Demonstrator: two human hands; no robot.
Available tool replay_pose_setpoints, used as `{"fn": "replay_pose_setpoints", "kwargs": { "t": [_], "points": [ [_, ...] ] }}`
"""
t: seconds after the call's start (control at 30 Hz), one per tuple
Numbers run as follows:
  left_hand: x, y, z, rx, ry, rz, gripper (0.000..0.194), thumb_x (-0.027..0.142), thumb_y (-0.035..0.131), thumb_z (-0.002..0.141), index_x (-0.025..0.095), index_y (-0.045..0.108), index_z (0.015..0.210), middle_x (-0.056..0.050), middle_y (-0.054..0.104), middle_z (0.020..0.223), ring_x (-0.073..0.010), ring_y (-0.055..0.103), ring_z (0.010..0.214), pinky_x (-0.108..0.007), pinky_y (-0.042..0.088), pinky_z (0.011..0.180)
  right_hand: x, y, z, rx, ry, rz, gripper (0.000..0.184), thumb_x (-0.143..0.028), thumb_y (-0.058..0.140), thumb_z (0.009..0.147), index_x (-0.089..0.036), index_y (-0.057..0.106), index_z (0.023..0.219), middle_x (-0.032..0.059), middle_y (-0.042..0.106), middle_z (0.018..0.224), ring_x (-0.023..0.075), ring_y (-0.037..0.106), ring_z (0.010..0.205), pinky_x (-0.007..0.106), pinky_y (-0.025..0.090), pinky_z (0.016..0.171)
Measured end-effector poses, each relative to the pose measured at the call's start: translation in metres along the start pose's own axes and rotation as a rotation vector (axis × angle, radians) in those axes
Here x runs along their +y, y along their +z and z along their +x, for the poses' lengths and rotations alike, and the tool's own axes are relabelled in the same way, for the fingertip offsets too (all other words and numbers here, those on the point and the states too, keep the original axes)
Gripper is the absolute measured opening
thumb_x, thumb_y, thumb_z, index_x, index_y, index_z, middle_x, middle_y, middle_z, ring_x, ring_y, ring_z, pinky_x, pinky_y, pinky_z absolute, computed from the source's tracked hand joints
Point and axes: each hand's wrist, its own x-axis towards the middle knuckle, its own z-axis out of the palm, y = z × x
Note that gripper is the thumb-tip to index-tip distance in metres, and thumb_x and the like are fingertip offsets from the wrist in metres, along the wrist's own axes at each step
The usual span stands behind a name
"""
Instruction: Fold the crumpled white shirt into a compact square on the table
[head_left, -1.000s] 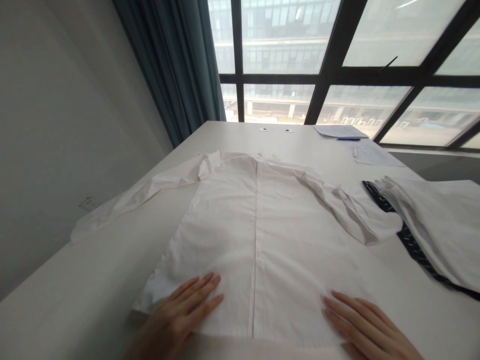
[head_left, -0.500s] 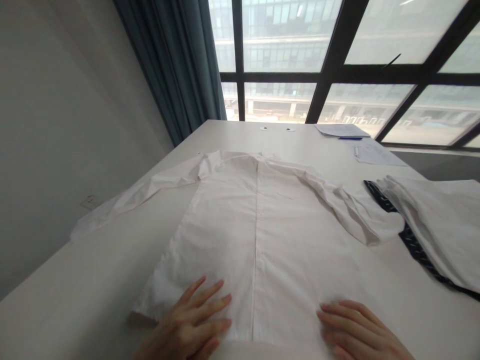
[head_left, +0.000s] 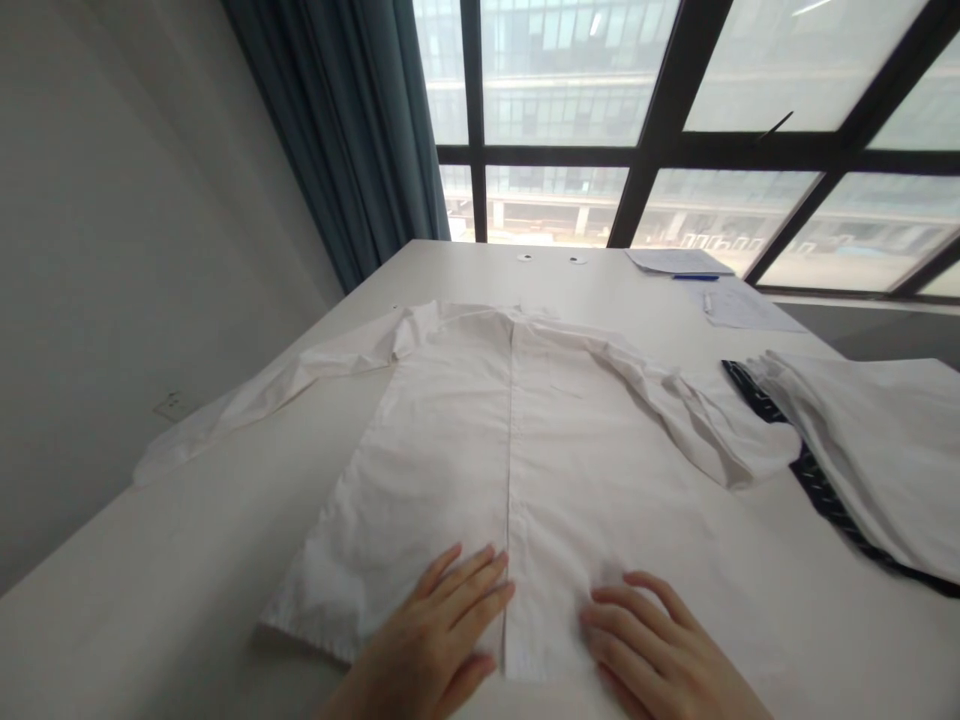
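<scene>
A white button-up shirt (head_left: 517,440) lies flat and front-up on the white table (head_left: 172,590), collar away from me, its sleeves spread to the left and right. My left hand (head_left: 442,645) lies flat on the shirt's hem just left of the button placket, fingers stretched out. My right hand (head_left: 652,650) rests palm-down on the hem just right of the placket, fingers slightly curved. Neither hand holds anything.
Folded white cloth (head_left: 877,440) lies at the right on a dark patterned tie (head_left: 817,480). Papers (head_left: 742,305) and a blue pen (head_left: 694,277) sit at the far right of the table. A teal curtain (head_left: 352,130) and large windows (head_left: 637,110) stand behind. A wall runs along the left.
Both hands have slid inward along the shirt's hem toward the button placket; they now lie close on either side of it.
</scene>
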Motion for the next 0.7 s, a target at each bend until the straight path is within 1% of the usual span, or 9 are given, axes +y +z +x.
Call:
{"fn": "replay_pose_setpoints", "kwargs": {
  "t": [0.13, 0.2, 0.27, 0.37, 0.43, 0.5, 0.6, 0.63, 0.7],
  "points": [
    [-0.001, 0.003, 0.000, 0.060, -0.020, -0.071, 0.067, 0.019, 0.049, 0.093, 0.019, 0.019, 0.153, -0.010, 0.048, 0.146, -0.0216, 0.043, 0.136, -0.041, 0.033, 0.115, 0.004, 0.004, -0.002, 0.088, 0.081, 0.128, 0.014, -0.009, 0.050, 0.087, -0.020, 0.056, 0.094, 0.0002, 0.071, 0.083, 0.0127, 0.069, 0.085, 0.030, 0.043, 0.099],
    [-0.001, 0.003, 0.000, 0.073, -0.039, -0.094, 0.066, 0.021, 0.049, 0.093, 0.018, 0.019, 0.153, -0.010, 0.049, 0.145, -0.0204, 0.044, 0.136, -0.039, 0.034, 0.115, 0.007, 0.004, -0.003, 0.137, 0.111, 0.154, 0.014, -0.009, 0.049, 0.085, -0.020, 0.054, 0.093, 0.0011, 0.071, 0.082, 0.0123, 0.069, 0.084, 0.029, 0.044, 0.099],
    [-0.002, 0.002, -0.001, 0.075, -0.060, -0.106, 0.062, 0.022, 0.050, 0.093, 0.018, 0.026, 0.150, -0.008, 0.052, 0.143, -0.0192, 0.044, 0.135, -0.037, 0.033, 0.116, 0.009, 0.001, -0.002, 0.113, 0.099, 0.145, 0.012, -0.012, 0.051, 0.086, -0.021, 0.055, 0.092, 0.0014, 0.072, 0.085, 0.0129, 0.069, 0.088, 0.028, 0.046, 0.097],
    [-0.002, -0.002, -0.001, 0.100, -0.067, -0.131, 0.051, 0.022, 0.052, 0.093, 0.019, 0.038, 0.142, -0.006, 0.058, 0.137, -0.0167, 0.048, 0.132, -0.033, 0.034, 0.115, 0.008, -0.005, 0.004, -0.043, 0.007, 0.121, 0.004, -0.021, 0.058, 0.091, -0.023, 0.060, 0.088, 0.0007, 0.074, 0.089, 0.0141, 0.069, 0.094, 0.028, 0.049, 0.095],
    [-0.001, -0.005, -0.001, 0.113, -0.057, -0.165, 0.040, 0.021, 0.053, 0.093, 0.021, 0.049, 0.132, -0.004, 0.064, 0.129, -0.0151, 0.053, 0.128, -0.032, 0.033, 0.116, 0.006, -0.007, 0.008, -0.109, -0.047, 0.145, 0.011, -0.028, 0.058, 0.093, -0.022, 0.063, 0.085, 0.0016, 0.075, 0.090, 0.0144, 0.069, 0.095, 0.026, 0.052, 0.092],
    [0.002, -0.007, -0.001, 0.115, -0.031, -0.213, 0.027, 0.021, 0.052, 0.094, 0.023, 0.058, 0.120, 0.000, 0.071, 0.115, -0.0144, 0.059, 0.120, -0.033, 0.030, 0.118, 0.005, -0.007, 0.010, -0.107, -0.046, 0.185, 0.016, -0.030, 0.056, 0.095, -0.021, 0.065, 0.086, 0.0031, 0.075, 0.091, 0.0141, 0.070, 0.092, 0.025, 0.053, 0.090],
    [0.005, -0.008, -0.004, 0.217, -0.037, -0.281, 0.021, 0.021, 0.047, 0.096, 0.024, 0.063, 0.110, 0.002, 0.076, 0.092, -0.0136, 0.069, 0.103, -0.038, 0.027, 0.119, 0.007, -0.007, 0.005, -0.035, 0.064, 0.227, 0.015, -0.024, 0.052, 0.095, -0.022, 0.066, 0.090, 0.0040, 0.076, 0.094, 0.0141, 0.071, 0.089, 0.024, 0.055, 0.088],
    [0.003, -0.009, -0.005, 0.253, -0.052, -0.284, 0.022, 0.020, 0.046, 0.097, 0.024, 0.063, 0.110, 0.002, 0.076, 0.089, -0.0130, 0.070, 0.098, -0.039, 0.028, 0.118, 0.010, -0.007, 0.002, -0.023, 0.098, 0.228, 0.014, -0.021, 0.052, 0.095, -0.022, 0.067, 0.093, 0.0042, 0.075, 0.097, 0.0144, 0.071, 0.090, 0.023, 0.055, 0.087],
    [-0.006, -0.011, -0.007, 0.279, -0.083, -0.236, 0.025, 0.017, 0.046, 0.096, 0.025, 0.063, 0.112, 0.003, 0.076, 0.091, -0.0117, 0.070, 0.097, -0.037, 0.031, 0.117, 0.017, -0.005, -0.005, -0.019, 0.124, 0.190, 0.018, -0.019, 0.054, 0.092, -0.023, 0.068, 0.102, 0.0042, 0.074, 0.105, 0.0155, 0.070, 0.098, 0.022, 0.055, 0.087]
  ]
}}
